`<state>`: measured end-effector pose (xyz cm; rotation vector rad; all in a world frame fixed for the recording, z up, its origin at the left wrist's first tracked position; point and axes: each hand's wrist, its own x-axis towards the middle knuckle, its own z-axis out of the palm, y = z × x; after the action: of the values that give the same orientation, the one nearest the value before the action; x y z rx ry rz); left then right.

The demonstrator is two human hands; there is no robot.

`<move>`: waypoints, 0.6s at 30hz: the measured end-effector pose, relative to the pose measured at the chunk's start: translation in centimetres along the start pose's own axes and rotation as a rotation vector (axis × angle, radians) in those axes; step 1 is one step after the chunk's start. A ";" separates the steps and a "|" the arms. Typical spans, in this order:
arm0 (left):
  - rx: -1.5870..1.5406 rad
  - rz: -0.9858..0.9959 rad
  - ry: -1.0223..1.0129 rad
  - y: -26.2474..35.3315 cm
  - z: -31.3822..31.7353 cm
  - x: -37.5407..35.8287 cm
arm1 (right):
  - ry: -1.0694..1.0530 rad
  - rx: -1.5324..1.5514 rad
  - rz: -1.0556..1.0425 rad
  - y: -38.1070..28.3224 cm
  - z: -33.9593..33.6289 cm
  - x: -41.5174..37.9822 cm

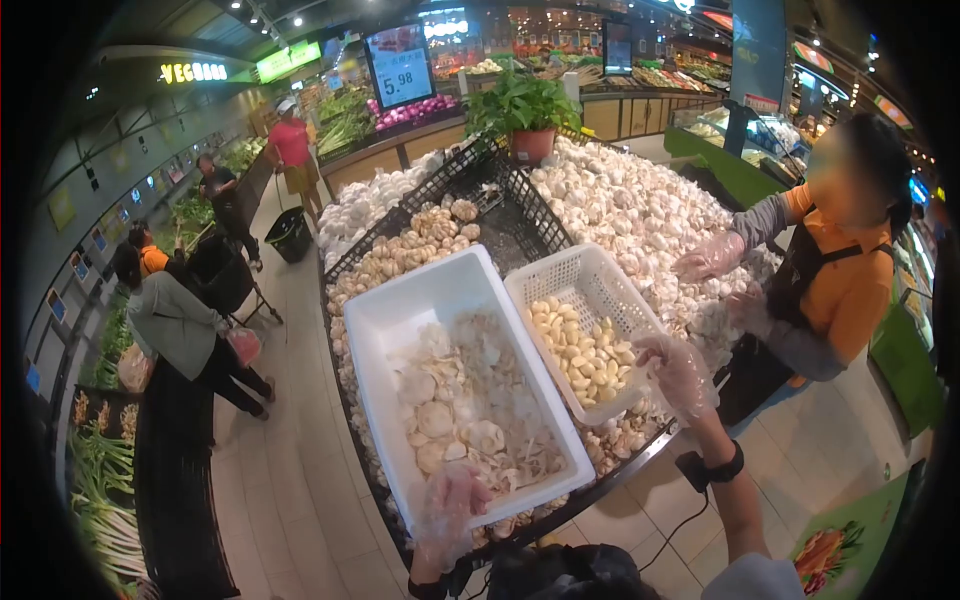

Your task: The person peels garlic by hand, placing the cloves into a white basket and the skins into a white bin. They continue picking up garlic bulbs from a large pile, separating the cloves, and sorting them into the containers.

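At a supermarket garlic stand, a gloved left hand (452,500), fingers loosely spread, steadies the white tub (400,310) of skins; the right hand (678,372), fingers curled, grips the basket (590,275) of peeled cloves.

The wide white plastic tub of garlic skins (400,330) sits left of the white slotted plastic basket of peeled cloves (590,290). Both rest on the black garlic stand (520,230). The green potted plant (525,110) stands behind them.
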<state>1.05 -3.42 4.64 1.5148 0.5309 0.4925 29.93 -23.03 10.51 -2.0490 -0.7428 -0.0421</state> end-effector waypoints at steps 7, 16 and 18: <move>-0.181 -0.063 0.058 -0.3 -0.3 0.1 | -0.110 -0.131 -0.381 -7.8 -0.6 -0.6; -0.301 0.072 0.126 0.2 -0.5 -0.7 | -0.601 -0.345 -0.650 -18.2 5.0 3.9; -0.176 0.151 0.176 0.1 -1.0 -1.3 | -0.801 -0.364 -0.667 -17.0 9.2 5.5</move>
<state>-0.60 -3.44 4.74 1.3553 0.4970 0.7754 23.31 -6.52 19.88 -2.0350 -2.0180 0.3015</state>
